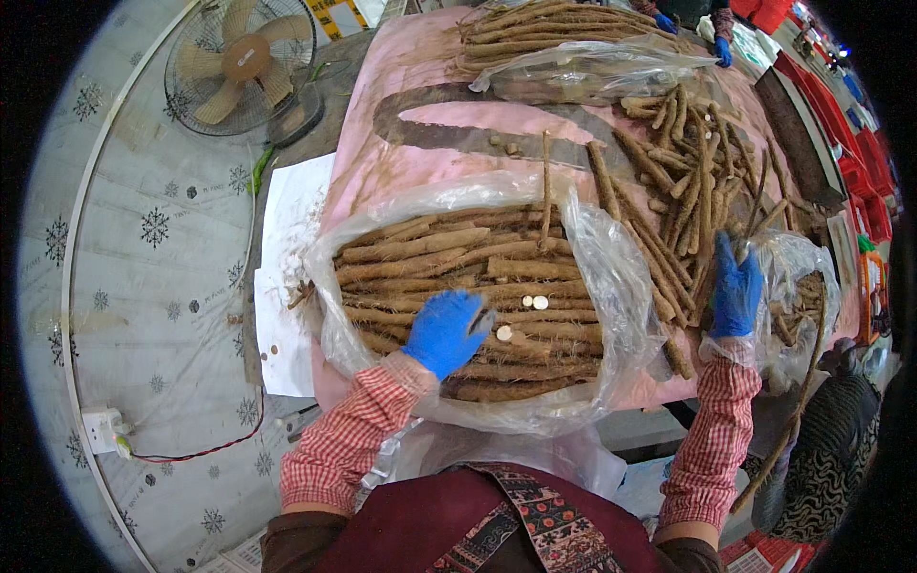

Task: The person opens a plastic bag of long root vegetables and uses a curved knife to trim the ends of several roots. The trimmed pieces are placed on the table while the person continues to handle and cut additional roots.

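My left hand (448, 333), in a blue glove, is over a row of long, hairy Chinese yams (423, 247) laid side by side in an open clear plastic bag (609, 251). Something dark shows between its thumb and fingers, too small to make out. White cut ends (539, 302) show on a few yams to its right. My right hand (736, 294), also gloved in blue, reaches to the lower right edge of a loose heap of yams (691, 186). Its fingers are apart, and no yam is plainly held.
A fan (243, 64) stands at the far left of the pink-covered table (430, 161). Another bagged yam bundle (559, 29) lies at the back, near a person's gloved hands (722, 51). To the right is a plastic bag of root pieces (795, 308); a long yam (795, 412) hangs past the edge.
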Demonstrator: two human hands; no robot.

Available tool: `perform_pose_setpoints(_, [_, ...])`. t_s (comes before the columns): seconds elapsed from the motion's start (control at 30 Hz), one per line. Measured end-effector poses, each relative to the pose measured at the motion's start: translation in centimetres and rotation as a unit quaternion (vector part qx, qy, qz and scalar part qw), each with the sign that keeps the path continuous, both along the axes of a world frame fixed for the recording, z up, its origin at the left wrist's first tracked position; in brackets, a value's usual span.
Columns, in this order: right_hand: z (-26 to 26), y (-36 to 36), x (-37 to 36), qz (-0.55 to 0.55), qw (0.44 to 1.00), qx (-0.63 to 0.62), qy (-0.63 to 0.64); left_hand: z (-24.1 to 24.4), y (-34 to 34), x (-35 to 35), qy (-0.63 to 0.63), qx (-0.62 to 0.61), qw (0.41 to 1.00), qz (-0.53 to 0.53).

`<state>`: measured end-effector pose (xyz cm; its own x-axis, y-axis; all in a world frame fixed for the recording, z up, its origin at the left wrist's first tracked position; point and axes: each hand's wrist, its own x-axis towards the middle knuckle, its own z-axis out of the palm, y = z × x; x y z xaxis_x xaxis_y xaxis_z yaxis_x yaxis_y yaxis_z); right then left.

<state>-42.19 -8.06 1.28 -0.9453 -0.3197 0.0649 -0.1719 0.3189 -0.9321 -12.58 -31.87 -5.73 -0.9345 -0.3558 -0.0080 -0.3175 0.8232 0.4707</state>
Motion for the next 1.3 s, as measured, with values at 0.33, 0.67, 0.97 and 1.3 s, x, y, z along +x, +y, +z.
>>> perform_pose_setpoints(0.33, [-6.3, -0.2, 10.2, 0.066, 0.989, -0.032, -0.127, -1.0, -1.2, -4.2, -0.09, -0.008, 0.996, 0.018])
perform_pose_setpoints(0.67, [-7.5, 2.0, 13.9, 0.016, 0.977, -0.092, -0.191, -2.5, -1.1, -4.5, -0.088, -0.024, 0.995, -0.041])
perform_pose_setpoints(0.97, [-4.8, 1.1, 15.0, 0.053, 0.958, -0.036, -0.278, -0.4, -4.5, -3.2, 0.024, -0.009, 0.996, -0.087])
perform_pose_setpoints(1.3, [-9.3, -1.2, 11.4, -0.016, 0.988, -0.071, -0.138, 0.6, -3.3, -1.3, -0.02, -0.038, 0.991, -0.129])
